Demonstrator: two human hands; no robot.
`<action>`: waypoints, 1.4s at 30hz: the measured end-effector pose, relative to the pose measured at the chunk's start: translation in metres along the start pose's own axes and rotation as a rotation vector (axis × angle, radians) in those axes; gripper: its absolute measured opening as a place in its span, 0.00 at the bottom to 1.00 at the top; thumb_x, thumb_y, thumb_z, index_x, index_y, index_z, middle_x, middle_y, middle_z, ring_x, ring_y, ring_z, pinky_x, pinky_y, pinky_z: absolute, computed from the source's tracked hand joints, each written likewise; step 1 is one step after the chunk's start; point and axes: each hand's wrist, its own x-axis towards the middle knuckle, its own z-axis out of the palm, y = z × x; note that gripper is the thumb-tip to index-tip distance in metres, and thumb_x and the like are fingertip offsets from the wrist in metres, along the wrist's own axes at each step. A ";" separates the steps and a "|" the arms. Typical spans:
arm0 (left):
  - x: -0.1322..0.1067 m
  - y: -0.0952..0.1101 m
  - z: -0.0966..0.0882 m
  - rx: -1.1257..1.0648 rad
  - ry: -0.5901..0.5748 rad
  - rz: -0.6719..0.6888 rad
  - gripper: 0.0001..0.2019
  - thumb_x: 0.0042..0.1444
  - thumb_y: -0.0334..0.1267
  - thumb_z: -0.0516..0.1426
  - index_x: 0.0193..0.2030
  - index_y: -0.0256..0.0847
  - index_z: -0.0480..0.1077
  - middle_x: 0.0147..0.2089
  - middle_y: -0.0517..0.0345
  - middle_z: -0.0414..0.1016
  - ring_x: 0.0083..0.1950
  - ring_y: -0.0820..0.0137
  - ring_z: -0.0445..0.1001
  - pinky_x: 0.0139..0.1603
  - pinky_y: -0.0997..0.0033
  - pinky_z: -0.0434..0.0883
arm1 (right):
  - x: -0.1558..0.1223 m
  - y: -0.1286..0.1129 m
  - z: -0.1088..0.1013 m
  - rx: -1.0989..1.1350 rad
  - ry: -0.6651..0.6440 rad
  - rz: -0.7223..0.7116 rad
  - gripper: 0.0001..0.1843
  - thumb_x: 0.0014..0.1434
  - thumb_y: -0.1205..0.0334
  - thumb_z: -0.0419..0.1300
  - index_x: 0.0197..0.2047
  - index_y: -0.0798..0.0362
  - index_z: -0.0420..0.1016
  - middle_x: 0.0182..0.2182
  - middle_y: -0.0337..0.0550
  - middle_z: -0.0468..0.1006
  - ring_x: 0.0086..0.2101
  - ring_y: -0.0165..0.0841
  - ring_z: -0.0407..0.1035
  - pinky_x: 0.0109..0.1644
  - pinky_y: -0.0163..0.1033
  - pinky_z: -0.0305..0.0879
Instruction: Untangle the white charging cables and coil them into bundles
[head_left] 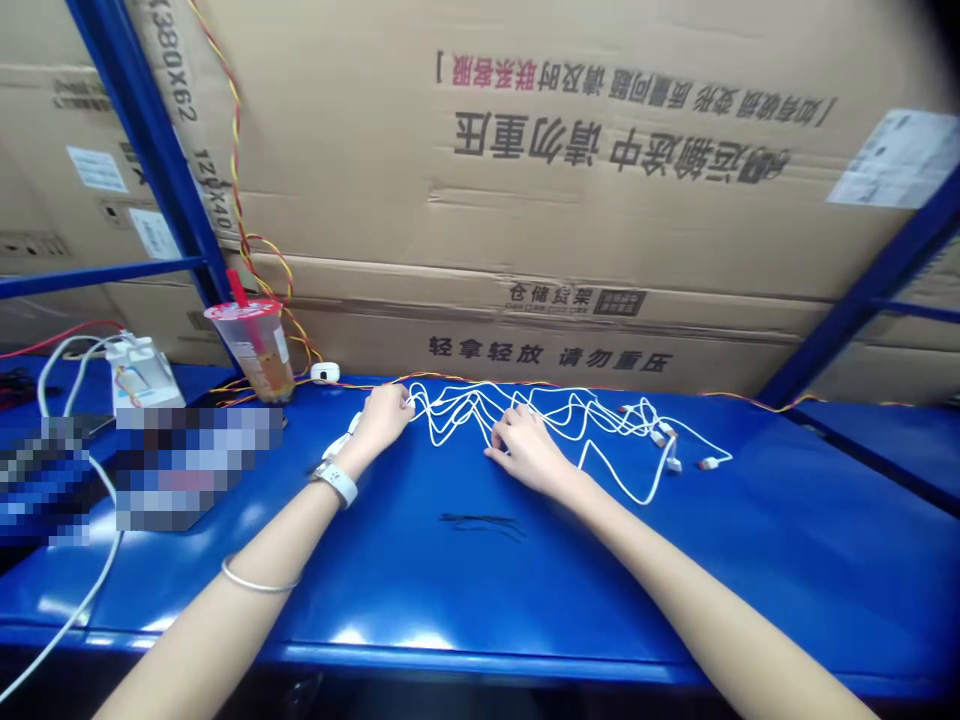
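Note:
Several white USB cables [474,398] lie in a loose wavy bundle along the back of the blue shelf. My left hand [381,425] is closed around the bundle's left end, and a white piece shows beside that wrist. Over the middle of the bundle, my right hand [525,452] has its fingers curled and pinched on the strands. The cables' white plugs [673,463] lie scattered to the right of it, one loop bending toward the front. Thin black ties [484,522] rest on the shelf between my forearms. Cable parts under both palms are hidden.
Large cardboard boxes [480,230] form a wall behind the blue shelf [480,600]. A drink cup with a red straw [255,350] and a white earbud case [325,373] stand at left, near a white charger block [142,375]. Red-yellow twisted wire [237,150] runs along the back.

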 end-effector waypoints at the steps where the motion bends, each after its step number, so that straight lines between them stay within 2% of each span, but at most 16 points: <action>1: 0.001 0.001 -0.001 -0.135 0.010 -0.024 0.07 0.50 0.32 0.54 0.35 0.37 0.72 0.32 0.49 0.76 0.38 0.61 0.76 0.40 0.67 0.69 | 0.000 0.000 -0.001 -0.007 -0.019 -0.004 0.10 0.60 0.58 0.59 0.31 0.55 0.72 0.36 0.52 0.73 0.43 0.44 0.63 0.48 0.47 0.58; 4: 0.001 0.006 -0.002 -0.670 0.037 -0.154 0.04 0.50 0.31 0.55 0.33 0.37 0.68 0.28 0.57 0.72 0.29 0.70 0.73 0.35 0.70 0.71 | -0.001 -0.001 -0.005 0.002 -0.052 0.003 0.10 0.61 0.63 0.56 0.30 0.57 0.71 0.34 0.54 0.75 0.42 0.44 0.64 0.48 0.48 0.57; 6: 0.001 0.010 -0.003 -0.985 0.052 -0.221 0.02 0.50 0.29 0.55 0.31 0.38 0.64 0.29 0.58 0.71 0.30 0.73 0.73 0.37 0.71 0.72 | 0.000 -0.001 -0.006 0.033 -0.018 0.033 0.10 0.62 0.64 0.53 0.30 0.57 0.70 0.33 0.54 0.76 0.39 0.43 0.65 0.47 0.48 0.57; 10: -0.001 0.018 -0.007 -1.348 0.033 -0.271 0.05 0.54 0.29 0.54 0.31 0.38 0.60 0.38 0.51 0.74 0.37 0.72 0.75 0.38 0.71 0.72 | 0.000 -0.004 -0.006 0.159 0.120 0.052 0.10 0.65 0.62 0.49 0.34 0.55 0.67 0.25 0.46 0.75 0.29 0.37 0.65 0.48 0.46 0.56; 12: -0.004 0.022 -0.006 -1.440 -0.035 -0.285 0.07 0.59 0.34 0.52 0.31 0.38 0.59 0.35 0.52 0.73 0.35 0.71 0.75 0.36 0.71 0.72 | 0.000 -0.007 -0.006 0.225 0.165 0.028 0.09 0.66 0.61 0.49 0.35 0.54 0.65 0.22 0.42 0.74 0.26 0.35 0.64 0.48 0.45 0.56; 16: -0.015 0.033 0.001 -1.430 -0.197 -0.243 0.14 0.62 0.46 0.52 0.30 0.40 0.57 0.21 0.66 0.62 0.21 0.78 0.64 0.28 0.74 0.69 | -0.002 -0.014 -0.008 0.271 0.234 -0.011 0.09 0.66 0.59 0.50 0.34 0.52 0.65 0.23 0.41 0.74 0.26 0.34 0.65 0.47 0.43 0.57; 18: -0.022 0.041 0.006 -1.407 -0.292 -0.202 0.17 0.58 0.53 0.54 0.31 0.41 0.58 0.21 0.69 0.58 0.18 0.80 0.58 0.22 0.78 0.62 | -0.003 -0.016 -0.008 0.273 0.260 -0.018 0.09 0.65 0.59 0.51 0.35 0.52 0.66 0.23 0.42 0.74 0.27 0.35 0.65 0.47 0.43 0.58; 20: -0.030 0.049 0.009 -1.376 -0.335 -0.150 0.20 0.55 0.57 0.55 0.35 0.41 0.60 0.22 0.69 0.57 0.19 0.81 0.54 0.19 0.80 0.55 | -0.003 -0.017 -0.008 0.285 0.272 -0.032 0.09 0.65 0.58 0.51 0.35 0.52 0.66 0.24 0.42 0.75 0.28 0.36 0.66 0.46 0.43 0.58; 23: -0.040 0.061 0.013 -1.256 -0.309 -0.058 0.19 0.52 0.54 0.59 0.38 0.40 0.64 0.25 0.67 0.58 0.22 0.81 0.56 0.21 0.81 0.55 | -0.005 -0.020 -0.009 0.324 0.267 -0.055 0.09 0.65 0.58 0.52 0.36 0.52 0.66 0.25 0.42 0.75 0.28 0.35 0.65 0.44 0.43 0.59; 26: -0.046 0.067 0.017 -1.194 -0.246 -0.041 0.16 0.54 0.50 0.59 0.35 0.38 0.67 0.28 0.63 0.63 0.27 0.79 0.62 0.26 0.80 0.61 | -0.006 -0.024 -0.010 0.368 0.238 -0.098 0.08 0.65 0.58 0.52 0.37 0.52 0.67 0.27 0.42 0.76 0.29 0.35 0.67 0.45 0.43 0.59; 30: -0.046 0.068 0.019 -1.356 -0.199 -0.022 0.16 0.60 0.49 0.53 0.31 0.38 0.65 0.33 0.56 0.70 0.34 0.74 0.70 0.37 0.74 0.69 | -0.004 -0.018 -0.013 0.374 0.177 -0.140 0.09 0.62 0.55 0.57 0.41 0.52 0.69 0.32 0.43 0.77 0.34 0.36 0.71 0.48 0.45 0.58; 34: -0.040 0.062 0.008 -1.533 -0.093 -0.031 0.15 0.60 0.49 0.54 0.29 0.40 0.61 0.23 0.65 0.61 0.28 0.75 0.69 0.36 0.73 0.70 | 0.001 0.006 -0.016 0.352 0.103 -0.043 0.04 0.58 0.62 0.59 0.36 0.53 0.71 0.30 0.43 0.77 0.33 0.35 0.71 0.43 0.42 0.60; 36: -0.035 0.058 0.002 -1.581 -0.030 -0.030 0.16 0.58 0.49 0.56 0.29 0.40 0.58 0.21 0.68 0.56 0.24 0.78 0.65 0.32 0.75 0.69 | 0.003 0.019 -0.019 0.454 0.051 0.028 0.05 0.58 0.63 0.57 0.32 0.54 0.72 0.28 0.42 0.77 0.31 0.34 0.70 0.39 0.39 0.61; 38: -0.031 0.054 -0.001 -1.578 0.009 -0.026 0.17 0.56 0.49 0.58 0.29 0.41 0.57 0.21 0.69 0.54 0.22 0.79 0.61 0.28 0.77 0.67 | 0.003 0.027 -0.024 0.663 -0.040 0.072 0.08 0.57 0.60 0.57 0.29 0.54 0.72 0.25 0.41 0.76 0.29 0.33 0.70 0.36 0.38 0.63; 40: -0.029 0.052 0.000 -1.508 0.029 -0.007 0.18 0.54 0.48 0.60 0.29 0.41 0.57 0.21 0.69 0.55 0.21 0.80 0.60 0.25 0.78 0.64 | 0.003 0.030 -0.031 0.891 -0.126 0.099 0.12 0.55 0.54 0.59 0.29 0.55 0.73 0.24 0.41 0.76 0.27 0.31 0.69 0.33 0.37 0.63; 42: -0.030 0.052 0.006 -1.370 0.000 0.008 0.17 0.52 0.48 0.62 0.30 0.40 0.60 0.23 0.67 0.59 0.22 0.79 0.61 0.23 0.78 0.62 | 0.002 0.028 -0.038 1.048 -0.121 0.132 0.15 0.52 0.50 0.62 0.31 0.55 0.73 0.24 0.41 0.76 0.24 0.30 0.68 0.29 0.35 0.62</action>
